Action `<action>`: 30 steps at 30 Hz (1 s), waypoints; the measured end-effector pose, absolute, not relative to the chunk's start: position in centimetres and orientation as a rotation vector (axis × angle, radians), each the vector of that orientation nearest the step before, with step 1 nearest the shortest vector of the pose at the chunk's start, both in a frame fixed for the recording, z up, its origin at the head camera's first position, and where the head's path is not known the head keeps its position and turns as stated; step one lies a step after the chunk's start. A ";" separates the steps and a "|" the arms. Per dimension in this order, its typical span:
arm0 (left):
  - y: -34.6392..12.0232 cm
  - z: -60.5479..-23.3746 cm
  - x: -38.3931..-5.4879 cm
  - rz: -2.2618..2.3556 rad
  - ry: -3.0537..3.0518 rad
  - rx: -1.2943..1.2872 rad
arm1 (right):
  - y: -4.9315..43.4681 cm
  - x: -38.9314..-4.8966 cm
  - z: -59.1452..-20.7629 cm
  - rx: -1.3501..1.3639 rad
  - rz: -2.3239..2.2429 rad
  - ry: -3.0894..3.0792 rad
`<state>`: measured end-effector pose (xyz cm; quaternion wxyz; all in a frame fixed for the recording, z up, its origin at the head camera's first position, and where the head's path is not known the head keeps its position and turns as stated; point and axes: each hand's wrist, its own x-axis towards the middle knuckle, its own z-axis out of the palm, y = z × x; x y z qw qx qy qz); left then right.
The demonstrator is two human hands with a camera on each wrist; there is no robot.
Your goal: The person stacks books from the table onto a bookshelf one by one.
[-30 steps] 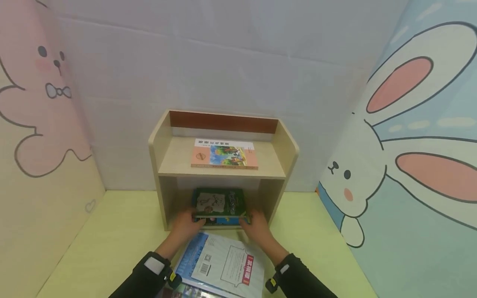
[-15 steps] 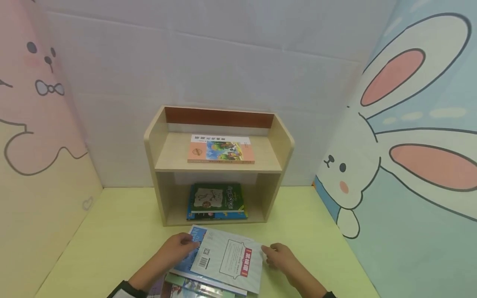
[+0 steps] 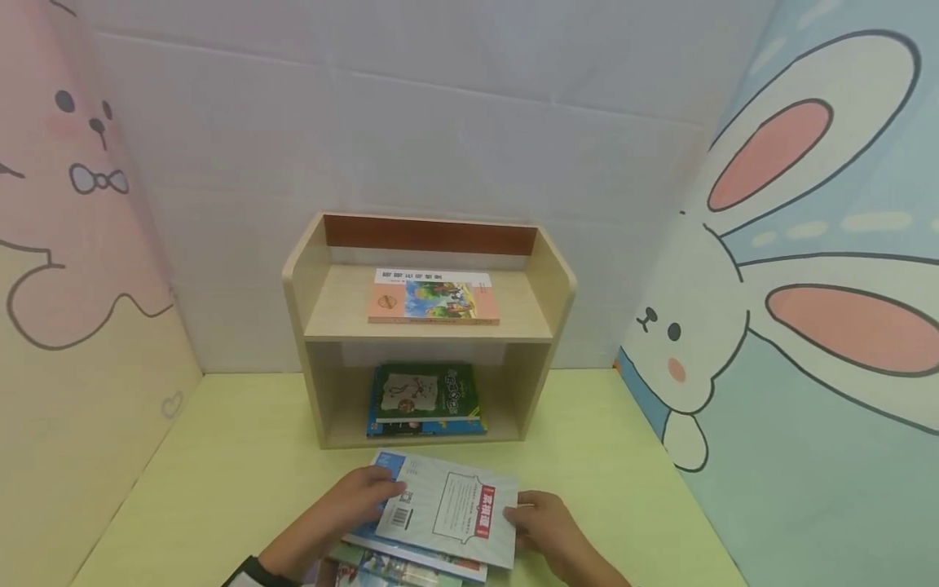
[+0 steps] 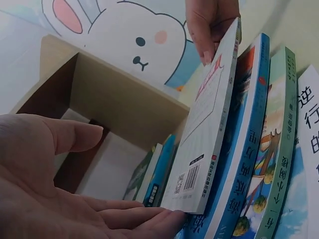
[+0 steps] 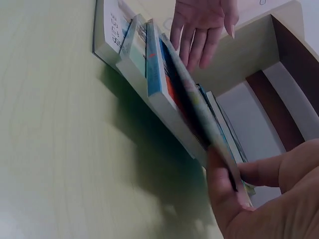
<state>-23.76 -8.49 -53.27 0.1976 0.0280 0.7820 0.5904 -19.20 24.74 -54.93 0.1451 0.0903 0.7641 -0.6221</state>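
A thin white book (image 3: 421,509) with a barcode and a red label lies on top of a slanting pile in front of the small shelf. My right hand (image 3: 550,530) pinches its right edge between thumb and fingers; in the right wrist view that edge is lifted off the blue-spined book (image 5: 155,69) below. At the opposite edge is my left hand (image 3: 359,497), its fingers (image 4: 134,219) fairly straight and touching the book's corner, the thumb held apart. Beneath the white book come the blue-spined book, a green-spined book (image 4: 281,129) and a white-covered book (image 4: 310,109).
The two-tier wooden shelf (image 3: 429,337) stands behind the pile. Its upper tier bears an orange-bordered book (image 3: 440,300); its lower tier holds a dark green book (image 3: 429,391) on a blue one (image 3: 455,426). A pale wall closes off the back, with cartoon-printed panels at both sides.
Both hands have left the books on the lower tier and come back to the pile in front. The right hand has taken hold of the white book's edge and lifted that side.
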 end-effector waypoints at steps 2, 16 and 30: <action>-8.6 -53.4 -23.9 1.700 2.136 0.092 | 24.5 -19.2 -55.1 0.284 -1.808 2.219; -10.7 -54.0 -23.5 1.755 2.127 0.104 | 24.0 -19.1 -54.0 0.204 -1.903 2.149; -12.3 -52.6 -22.9 1.840 2.030 0.216 | 23.7 -19.9 -51.2 0.151 -1.841 2.186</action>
